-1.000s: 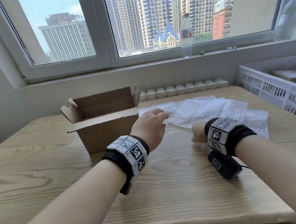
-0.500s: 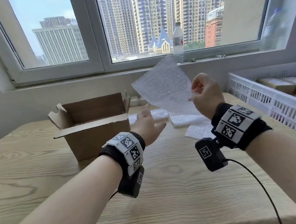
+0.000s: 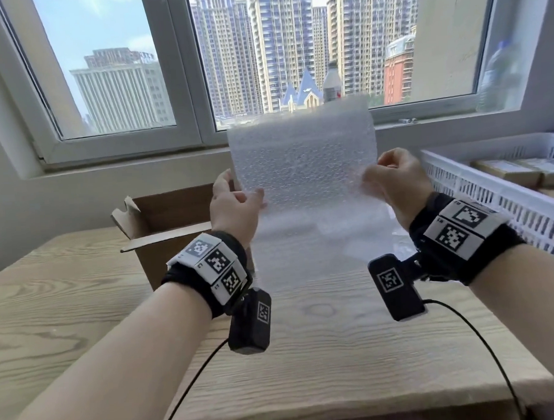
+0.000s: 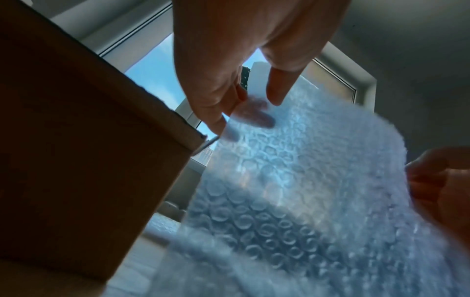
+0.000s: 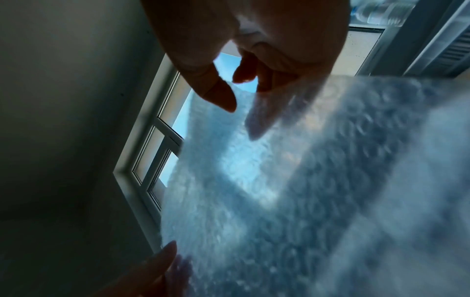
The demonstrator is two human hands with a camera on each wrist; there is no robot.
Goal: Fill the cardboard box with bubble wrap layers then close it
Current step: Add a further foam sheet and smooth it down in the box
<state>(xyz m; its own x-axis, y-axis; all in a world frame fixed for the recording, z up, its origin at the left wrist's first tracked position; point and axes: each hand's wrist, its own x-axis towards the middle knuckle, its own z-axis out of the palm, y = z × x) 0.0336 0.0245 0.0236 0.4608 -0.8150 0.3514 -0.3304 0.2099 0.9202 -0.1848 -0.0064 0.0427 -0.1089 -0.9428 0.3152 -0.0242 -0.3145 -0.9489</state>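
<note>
A clear bubble wrap sheet [image 3: 303,157] is held upright in the air over the table, between both hands. My left hand [image 3: 233,202] pinches its left edge, thumb in front and fingers behind [image 4: 254,114]. My right hand [image 3: 393,179] pinches its right edge [image 5: 259,120]. The open brown cardboard box [image 3: 170,228] stands on the table just left of my left hand, flaps up, its inside partly hidden. More bubble wrap [image 3: 360,234] lies flat on the table behind the held sheet.
A wooden table [image 3: 325,351] spreads out in front of me. A white slotted crate [image 3: 506,204] holding boxes stands at the right. A plastic bottle [image 3: 331,81] stands on the windowsill behind the sheet. Cables trail from both wrist cameras.
The right hand lifted one sheet off the pile on the table. The left hand rose from the table and took the sheet's left edge, so the sheet now hangs spread between both hands.
</note>
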